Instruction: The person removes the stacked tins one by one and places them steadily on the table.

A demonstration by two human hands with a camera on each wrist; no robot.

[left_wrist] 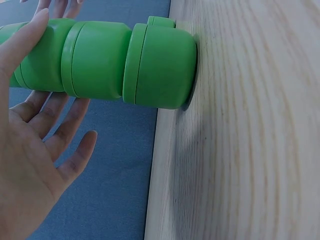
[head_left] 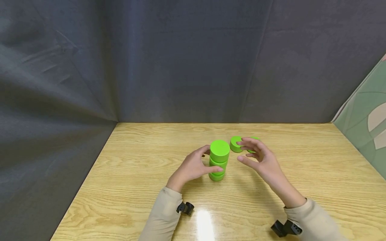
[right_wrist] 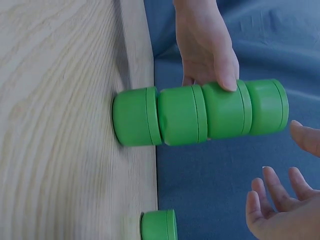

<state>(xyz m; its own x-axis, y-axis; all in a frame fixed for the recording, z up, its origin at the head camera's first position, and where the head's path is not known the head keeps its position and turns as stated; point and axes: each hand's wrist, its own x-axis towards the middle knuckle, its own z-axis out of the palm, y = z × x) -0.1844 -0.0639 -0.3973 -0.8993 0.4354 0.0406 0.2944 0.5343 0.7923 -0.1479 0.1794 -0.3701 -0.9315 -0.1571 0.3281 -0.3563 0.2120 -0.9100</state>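
Note:
A column of several small green lidded round jars (head_left: 219,150) stands upright on the table. My left hand (head_left: 191,166) holds it from the left, its thumb across the near side and its fingers reaching behind. In the right wrist view, that thumb (right_wrist: 227,75) lies on the jar just below the top one. To the right of the column is my right hand (head_left: 265,164), fingers spread and gently bent, holding nothing. Behind it on the table sit another green jar (head_left: 236,144) and one more green jar (head_left: 256,138), the latter partly hidden by the fingers.
The light wood-grain table (head_left: 135,167) meets a dark fabric wall (head_left: 187,67) at the back, and similar cloth hangs on the left. A green patterned panel (head_left: 368,124) borders the right side. Each wrist carries a small black device (head_left: 185,208).

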